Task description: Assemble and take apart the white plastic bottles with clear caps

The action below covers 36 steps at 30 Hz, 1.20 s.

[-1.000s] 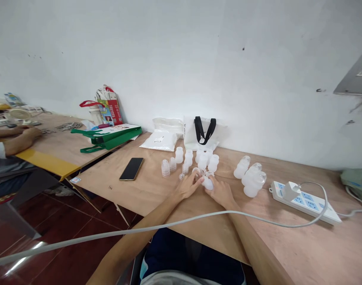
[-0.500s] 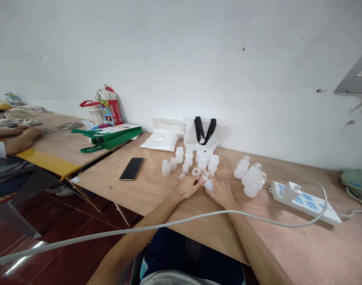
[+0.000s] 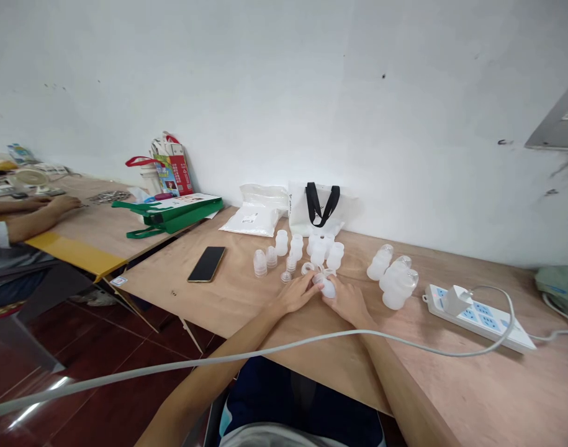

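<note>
My right hand (image 3: 347, 302) grips a small frosted-white plastic bottle (image 3: 328, 288) low over the plywood table (image 3: 246, 304). The fingertips of my left hand (image 3: 293, 293) press against the bottle's neck from the left, and a clear collar (image 3: 321, 275) sits there, partly hidden by my fingers. Just beyond them, a translucent plastic ring (image 3: 307, 268) lies on the wood. Several frosted bottles and caps (image 3: 318, 253) stand in a loose group behind my hands, and several larger translucent bottles (image 3: 395, 283) stand to the right.
A black smartphone (image 3: 207, 264) lies left of my hands. A white power strip (image 3: 474, 316) sits at right, its white cable (image 3: 339, 335) crossing above my forearms. White bags lean on the wall. On the adjoining table, a co-worker's hand (image 3: 63, 203) rests near metal parts.
My left hand has slid right, from beside the ring to the bottle's neck. The ring now lies free behind it. The co-worker's hand has stretched slightly forward.
</note>
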{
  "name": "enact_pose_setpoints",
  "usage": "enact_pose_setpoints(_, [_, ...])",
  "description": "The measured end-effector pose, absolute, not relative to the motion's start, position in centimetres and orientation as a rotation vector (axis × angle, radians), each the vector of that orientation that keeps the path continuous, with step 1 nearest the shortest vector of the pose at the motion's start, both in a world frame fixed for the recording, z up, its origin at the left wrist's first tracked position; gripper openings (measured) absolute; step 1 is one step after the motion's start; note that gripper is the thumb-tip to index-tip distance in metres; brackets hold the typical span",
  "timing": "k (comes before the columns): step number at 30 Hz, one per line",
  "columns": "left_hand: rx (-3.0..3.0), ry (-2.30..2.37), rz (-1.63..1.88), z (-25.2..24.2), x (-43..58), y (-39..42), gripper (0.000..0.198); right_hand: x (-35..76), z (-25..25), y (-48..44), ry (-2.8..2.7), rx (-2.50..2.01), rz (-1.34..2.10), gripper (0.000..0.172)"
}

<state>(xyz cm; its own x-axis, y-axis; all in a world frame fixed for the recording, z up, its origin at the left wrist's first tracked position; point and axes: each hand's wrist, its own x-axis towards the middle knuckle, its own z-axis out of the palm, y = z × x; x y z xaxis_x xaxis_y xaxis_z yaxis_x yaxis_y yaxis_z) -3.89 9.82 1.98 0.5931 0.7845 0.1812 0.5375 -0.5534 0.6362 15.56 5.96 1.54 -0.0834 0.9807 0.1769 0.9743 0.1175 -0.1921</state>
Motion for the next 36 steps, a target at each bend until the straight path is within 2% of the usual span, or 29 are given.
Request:
enact_pose_setpoints(5, [2.273,1.029,0.763,1.6,-3.8,10.0,0.03,16.0,0.6,6.5,-1.834,-1.686,0.253,0.033])
enact_pose_setpoints(10, [2.376,1.092,0.67,1.5,-3.6,9.7,0.03,17.2,-1.1,7.8,-1.228,-1.547,0.268,0.066])
enact_pose_setpoints(13, [2.467,1.129,0.58,1.3,-3.2,9.7,0.035,18.5,-2.5,9.0,-1.113,-1.572,0.254,0.071])
enact_pose_setpoints(20, [2.685,1.097,0.66,0.4,-2.9,9.9,0.029,20.4,-4.1,13.0,-1.218,-1.58,0.135,0.065])
enact_pose_setpoints(25, [2.823,1.109,0.839,0.0,-2.4,10.0,0.057,20.9,-4.7,14.8,-1.272,-1.583,0.183,0.06])
enact_pose_setpoints(29, [2.832,1.17,0.855,-0.4,-1.0,10.1,0.074,21.2,-5.1,14.5,-1.369,-1.523,0.173,0.06])
enact_pose_setpoints(33, [2.775,1.27,0.798,-0.7,0.5,10.2,0.079,20.8,-4.3,12.1,-1.413,-1.511,0.111,0.056])
enact_pose_setpoints(36, [2.729,1.316,0.758,-0.6,1.3,10.3,0.077,20.4,-2.8,9.0,-1.559,-1.419,-0.17,0.051])
